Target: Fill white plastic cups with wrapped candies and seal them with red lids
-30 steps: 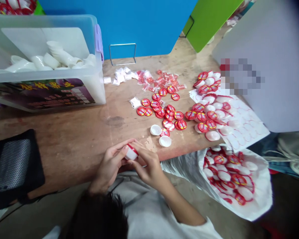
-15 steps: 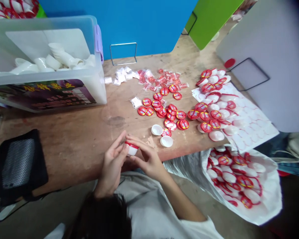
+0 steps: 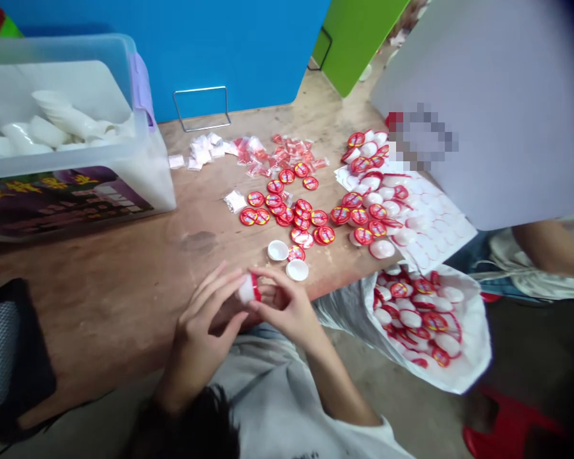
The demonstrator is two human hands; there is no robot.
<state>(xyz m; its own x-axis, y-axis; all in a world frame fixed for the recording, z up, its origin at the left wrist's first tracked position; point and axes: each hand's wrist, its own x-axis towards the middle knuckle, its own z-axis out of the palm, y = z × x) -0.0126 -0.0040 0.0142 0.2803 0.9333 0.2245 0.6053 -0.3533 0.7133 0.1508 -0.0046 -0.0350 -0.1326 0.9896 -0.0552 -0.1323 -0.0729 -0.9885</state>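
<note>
Both hands meet at the near edge of the wooden table [image 3: 124, 287]. My left hand [image 3: 203, 328] and my right hand [image 3: 287, 306] pinch a small white cup with a red lid [image 3: 249, 288] between their fingertips. The cup lies tilted on its side, lid toward the right hand. Two open white cups [image 3: 277, 250] [image 3: 297, 269] stand just beyond the hands. Behind them lies a scatter of red round lids [image 3: 291, 210].
A clear bin of stacked white cups [image 3: 67, 127] stands at the back left. Small sachets [image 3: 263, 150] lie near a wire stand [image 3: 201, 108]. A white backing sheet [image 3: 435, 223] holds lidded cups. A white bag [image 3: 463, 357] of lidded cups hangs at the table's right. Another person's arm [image 3: 550, 248] shows at far right.
The view has swung, so everything sits further left. The cup has turned onto its side between my fingers, and my left fingers have spread a little.
</note>
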